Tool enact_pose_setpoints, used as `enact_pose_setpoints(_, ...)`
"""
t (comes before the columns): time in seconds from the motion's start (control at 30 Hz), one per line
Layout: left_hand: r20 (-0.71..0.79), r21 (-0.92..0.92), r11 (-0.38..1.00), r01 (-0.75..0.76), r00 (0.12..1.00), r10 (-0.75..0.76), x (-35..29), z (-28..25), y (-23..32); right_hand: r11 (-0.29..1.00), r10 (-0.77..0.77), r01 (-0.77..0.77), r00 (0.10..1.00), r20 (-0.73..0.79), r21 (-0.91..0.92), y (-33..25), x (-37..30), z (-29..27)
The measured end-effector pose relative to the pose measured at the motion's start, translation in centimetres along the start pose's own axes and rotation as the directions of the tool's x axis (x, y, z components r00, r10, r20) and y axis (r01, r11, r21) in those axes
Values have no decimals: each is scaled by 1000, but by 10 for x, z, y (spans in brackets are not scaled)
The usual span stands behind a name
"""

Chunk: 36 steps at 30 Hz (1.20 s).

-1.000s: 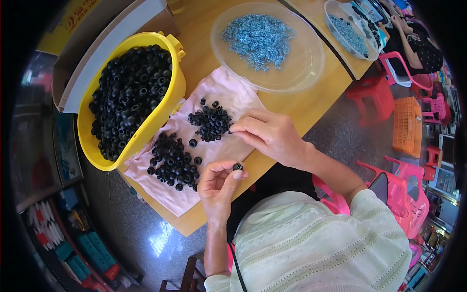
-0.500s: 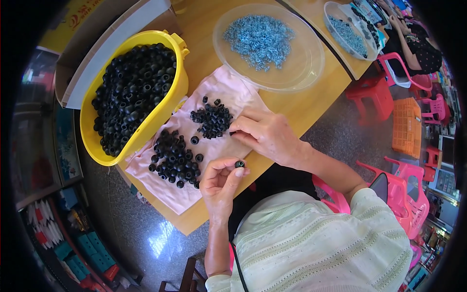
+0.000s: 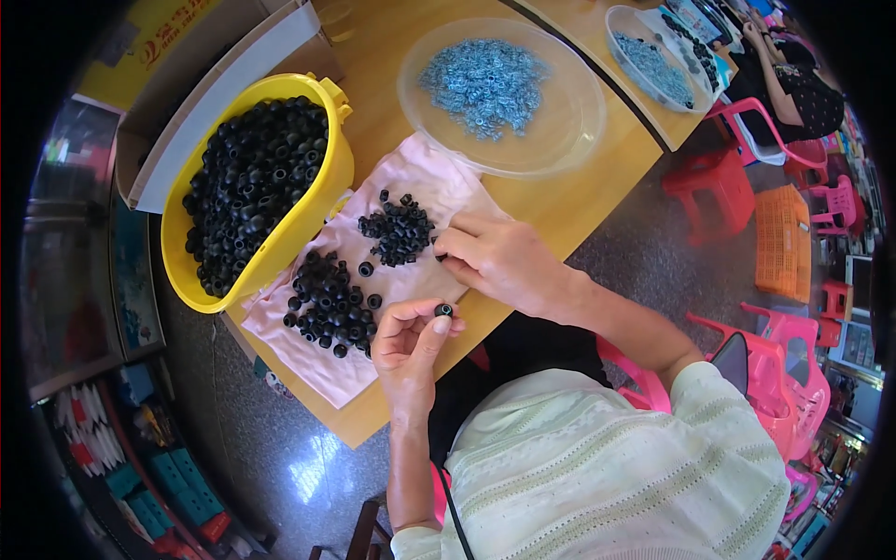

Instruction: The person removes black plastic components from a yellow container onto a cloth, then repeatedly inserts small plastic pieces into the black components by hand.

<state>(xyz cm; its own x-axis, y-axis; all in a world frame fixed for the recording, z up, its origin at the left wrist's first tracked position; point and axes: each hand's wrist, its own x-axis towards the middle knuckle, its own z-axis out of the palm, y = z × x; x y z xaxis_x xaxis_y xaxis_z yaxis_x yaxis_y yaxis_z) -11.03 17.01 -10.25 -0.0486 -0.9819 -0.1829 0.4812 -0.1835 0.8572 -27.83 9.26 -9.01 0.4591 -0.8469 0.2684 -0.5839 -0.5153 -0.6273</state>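
Note:
Between the thumb and fingers of my left hand (image 3: 408, 350) is a round, hollow black bead (image 3: 444, 310), its opening facing up. My right hand (image 3: 515, 269) pinches a small black piece (image 3: 440, 256) at the right side of a heap of small black pieces (image 3: 399, 231). Closer to my left hand lies a looser pile of round black beads (image 3: 329, 301), with one bead (image 3: 365, 269) apart between the two piles. Both piles rest on a pale pink cloth (image 3: 453, 177) spread over the table corner.
A yellow basin (image 3: 342, 177) full of black beads stands at the left, by a cardboard box (image 3: 219, 112). Beyond the cloth sits a clear dish (image 3: 574, 140) of small blue pieces (image 3: 485, 84). Another person (image 3: 793, 93) sits far right, near a second tub (image 3: 686, 105) and red stools (image 3: 714, 187).
The whole view has shifted slightly, so the table things appear a little further left. Both hands keep the same pinching poses, each on its piece.

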Motion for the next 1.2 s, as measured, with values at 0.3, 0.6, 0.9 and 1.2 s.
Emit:
enact_pose_setpoints(0.3,6,10,1000,3,1000,-3,0,-1,-2,997,-45,48,997,55,-52,4,8,3)
enact_pose_setpoints(0.6,-6,-109,994,-27,1000,27,-6,1,11,526,218,-391,920,324,755,-26,0,-39)
enact_pose_setpoints(0.9,16,-135,990,-40,999,43,-7,7,20,477,155,-288,958,243,830,-35,-6,-38)
enact_pose_setpoints(1.2,15,-144,989,-45,999,48,-8,8,21,537,152,-253,967,203,805,-34,-8,-33)
